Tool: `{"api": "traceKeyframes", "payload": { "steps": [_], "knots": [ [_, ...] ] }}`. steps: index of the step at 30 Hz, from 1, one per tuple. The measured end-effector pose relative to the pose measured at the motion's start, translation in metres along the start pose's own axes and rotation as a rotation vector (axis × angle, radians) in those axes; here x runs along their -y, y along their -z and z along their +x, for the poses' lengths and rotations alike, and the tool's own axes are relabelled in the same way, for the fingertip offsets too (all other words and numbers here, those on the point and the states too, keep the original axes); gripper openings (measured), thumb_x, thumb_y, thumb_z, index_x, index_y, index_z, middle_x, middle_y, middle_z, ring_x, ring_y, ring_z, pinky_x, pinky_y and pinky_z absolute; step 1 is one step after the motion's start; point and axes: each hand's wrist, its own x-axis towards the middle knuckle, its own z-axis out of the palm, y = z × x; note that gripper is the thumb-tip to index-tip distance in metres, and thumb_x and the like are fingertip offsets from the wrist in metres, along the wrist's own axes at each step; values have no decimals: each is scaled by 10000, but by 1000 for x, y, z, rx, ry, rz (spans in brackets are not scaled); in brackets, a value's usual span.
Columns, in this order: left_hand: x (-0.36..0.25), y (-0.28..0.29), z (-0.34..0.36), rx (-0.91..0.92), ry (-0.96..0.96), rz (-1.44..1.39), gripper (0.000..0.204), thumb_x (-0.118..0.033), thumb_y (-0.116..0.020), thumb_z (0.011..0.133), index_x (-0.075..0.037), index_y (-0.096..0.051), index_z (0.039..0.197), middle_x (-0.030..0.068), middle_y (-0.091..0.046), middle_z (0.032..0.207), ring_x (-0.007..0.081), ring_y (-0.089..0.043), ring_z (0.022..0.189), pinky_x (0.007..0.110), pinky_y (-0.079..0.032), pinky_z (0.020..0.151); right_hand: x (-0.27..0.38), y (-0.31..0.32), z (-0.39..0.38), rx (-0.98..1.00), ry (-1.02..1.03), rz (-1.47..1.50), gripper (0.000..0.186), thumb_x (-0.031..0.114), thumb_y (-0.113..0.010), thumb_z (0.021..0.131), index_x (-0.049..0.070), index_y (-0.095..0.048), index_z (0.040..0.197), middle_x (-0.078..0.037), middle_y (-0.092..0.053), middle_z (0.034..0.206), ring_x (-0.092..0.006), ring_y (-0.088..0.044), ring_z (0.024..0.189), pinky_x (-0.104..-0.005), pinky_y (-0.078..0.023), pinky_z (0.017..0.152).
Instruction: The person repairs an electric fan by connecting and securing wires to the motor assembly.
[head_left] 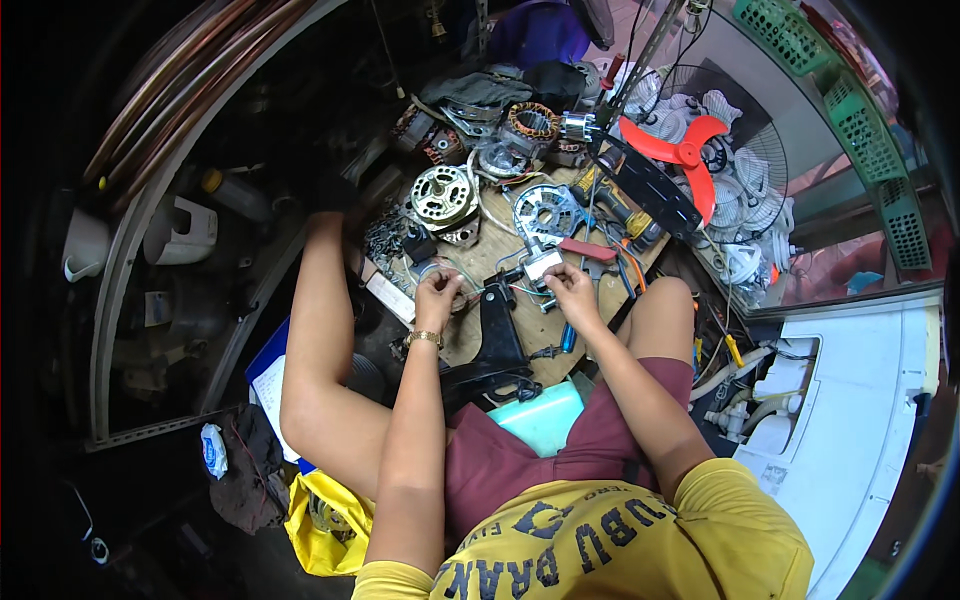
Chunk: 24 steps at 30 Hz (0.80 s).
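Head view: left of bracket (497,322), my left hand (437,294) pinching wire (469,277); rightward, my right hand (575,293) gripping block (543,264), likely steadying it.

Concealed and indistinct items around the worktop (462,345).
Left hand (440,296): item at fingertips too small to identify. Right hand (573,290): fingers obscure part of the silver metal block (541,264). Turquoise box (540,415): partly covered by the maroon shorts (500,458). Copper-coloured pipes (190,85): cut off at the upper edge. Yellow shirt (640,535): cut off at the lower edge.
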Motion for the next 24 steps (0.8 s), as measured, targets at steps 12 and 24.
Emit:
{"api": "traceKeyframes", "payload": {
  "steps": [12, 24],
  "knots": [
    [-20, -2, -79, 126, -243, 1191, 208, -175, -625, 866, -178, -764, 1020, 162, -735, 882, 354, -722, 788, 472, -577, 711, -5, 9, -21, -27, -10, 54, 55, 30, -653, 915, 0, -665, 960, 1, -628, 803, -66, -553, 715, -244, -453, 656],
    [-62, -31, -86, 65, -92, 603, 101, -75, -752, 829, -18, -710, 901, 126, -707, 818, 283, -685, 736, 385, -530, 678, -1, 12, -44, 36, 92, -20, 140, 123, -640, 954, 35, -716, 1032, 11, -640, 792, -40, -519, 657, -233, -398, 578]
  ]
}}
